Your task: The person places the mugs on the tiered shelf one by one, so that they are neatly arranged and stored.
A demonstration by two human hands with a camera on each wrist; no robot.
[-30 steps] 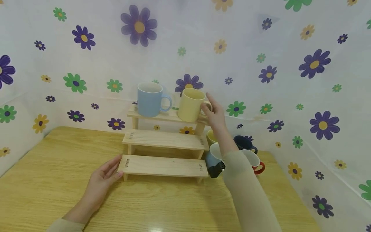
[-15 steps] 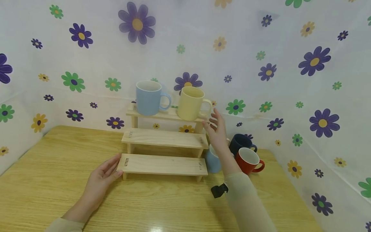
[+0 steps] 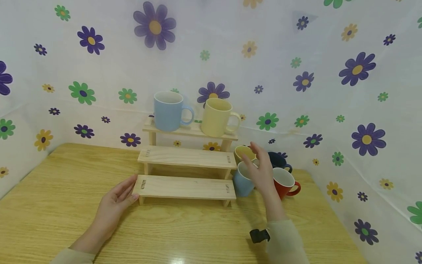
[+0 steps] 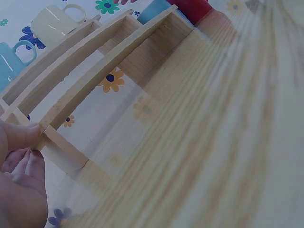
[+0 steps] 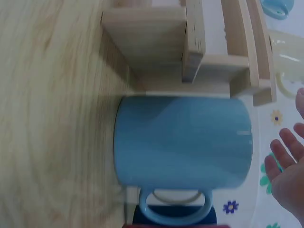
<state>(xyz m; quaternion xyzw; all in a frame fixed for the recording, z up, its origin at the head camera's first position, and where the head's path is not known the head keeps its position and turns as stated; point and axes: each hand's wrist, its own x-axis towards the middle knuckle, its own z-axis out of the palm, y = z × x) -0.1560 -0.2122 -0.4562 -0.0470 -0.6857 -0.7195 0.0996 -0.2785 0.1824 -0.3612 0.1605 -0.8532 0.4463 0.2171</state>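
A three-step wooden display rack (image 3: 184, 187) stands on the table. My left hand (image 3: 113, 209) holds its lowest step at the left front corner; in the left wrist view the thumb (image 4: 21, 134) and fingertips pinch that corner. On the top step are a light blue mug (image 3: 168, 112) and a pale yellow mug (image 3: 215, 118), upright, handles to the right. My right hand (image 3: 262, 172) is over the mugs right of the rack, fingers apart and holding nothing. Below it are a second light blue mug (image 5: 183, 142) and a second yellow mug (image 3: 243, 154), partly hidden by the hand.
A red mug (image 3: 284, 181) with a white inside and a dark blue mug (image 3: 277, 160) stand farther right on the table (image 3: 184, 234). A black strap piece (image 3: 259, 235) sticks out from the right sleeve. Flower-printed cloth (image 3: 296, 44) hangs behind and at the sides.
My right hand has let go of the yellow mug on the top step and moved down and right to the mugs beside the rack. The left hand stays at the rack's corner.
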